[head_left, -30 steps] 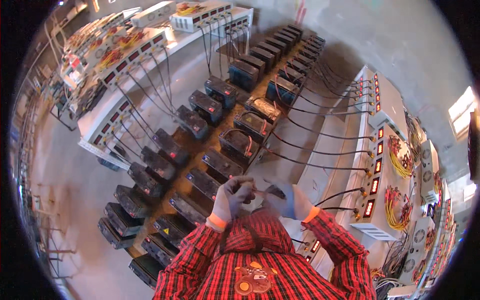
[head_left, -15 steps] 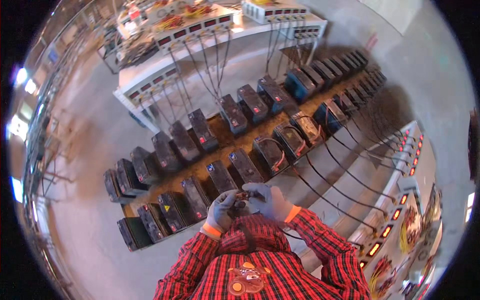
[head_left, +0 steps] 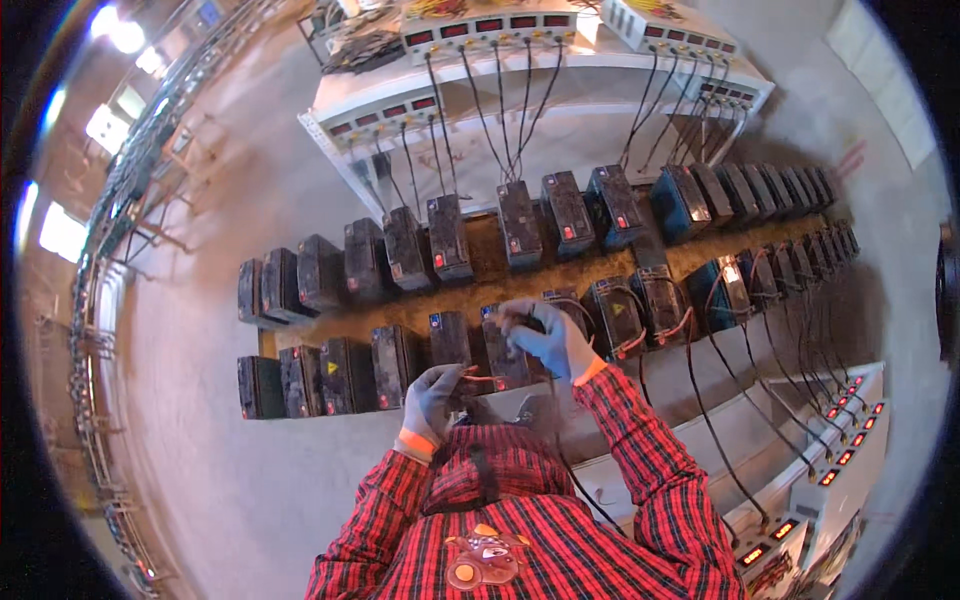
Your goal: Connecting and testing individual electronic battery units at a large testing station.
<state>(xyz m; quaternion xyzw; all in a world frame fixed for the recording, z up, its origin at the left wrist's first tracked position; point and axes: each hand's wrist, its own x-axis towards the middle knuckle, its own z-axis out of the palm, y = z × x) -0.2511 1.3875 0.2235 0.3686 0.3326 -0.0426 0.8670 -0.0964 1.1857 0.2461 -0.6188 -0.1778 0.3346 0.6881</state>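
Note:
My left hand (head_left: 430, 402), in a grey glove with an orange cuff, is closed in a pinch. A short reddish lead (head_left: 484, 378) sticks out from its fingertips. Higher and to the right, my right hand (head_left: 556, 342), gloved alike, is closed on a thin black cable (head_left: 556, 410) that hangs down past my sleeve. The end of the cable is blurred and hidden by the fingers. Below both hands stands a dark block-shaped battery (head_left: 507, 352) in the near row. A battery with red and black leads (head_left: 618, 312) is just right of my right hand.
A far row of batteries (head_left: 405, 250) runs parallel on a brown board (head_left: 465, 285). Beyond it, a white bench (head_left: 540, 82) carries metered boxes with hanging black cables. At lower right, lit-display units (head_left: 770, 545) trail cables across to the near row. Metal racks (head_left: 150, 235) line the left.
My hands have come apart: the right moved up and right, the left stays lower. The reddish lead now shows between them. My view has shifted, so the batteries and bench sit differently.

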